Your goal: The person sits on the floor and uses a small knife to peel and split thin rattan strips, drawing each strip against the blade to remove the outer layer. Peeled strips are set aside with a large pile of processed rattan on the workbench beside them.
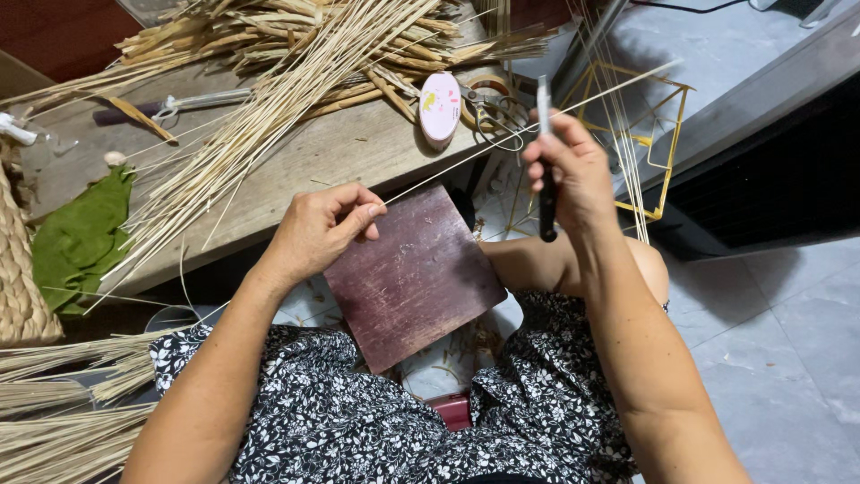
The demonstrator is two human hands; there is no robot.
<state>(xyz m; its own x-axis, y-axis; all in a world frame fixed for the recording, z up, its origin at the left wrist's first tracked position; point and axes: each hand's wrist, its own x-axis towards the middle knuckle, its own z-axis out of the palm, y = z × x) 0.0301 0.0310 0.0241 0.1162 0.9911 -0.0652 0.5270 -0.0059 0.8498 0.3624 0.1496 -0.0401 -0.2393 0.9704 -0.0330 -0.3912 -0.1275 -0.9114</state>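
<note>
From where I watch, my left hand (318,231) sits at the centre of the frame with thumb and fingers pinched narrow on one end of a thin pale reed strand (502,139). The strand runs taut from that pinch up and to the right, crossing the right hand (569,170), whose fingers are wrapped shut around a slim knife (545,157) with a dark handle, held upright, its light upper end against the strand. Below both hands a worn dark red board (414,278) rests tilted over my lap.

To do this well, I judge the strand must stay tight between the two hands and the tool must ride it at a steady shallow angle, or the reed will likely snap or split unevenly. The left pinch should hold firm without twisting.

The bench is a rough wooden table (358,148) across the upper left of the frame, heaped with a bundle of reeds (296,54). Near its right edge lie a pink oval case (439,108) and scissors (493,112), just beside each other. A green cloth (81,237) lies at the left, and a woven basket (18,278) touches the left edge. A yellow wire frame (658,134) stands on grey floor tiles (788,358) at the right
</note>
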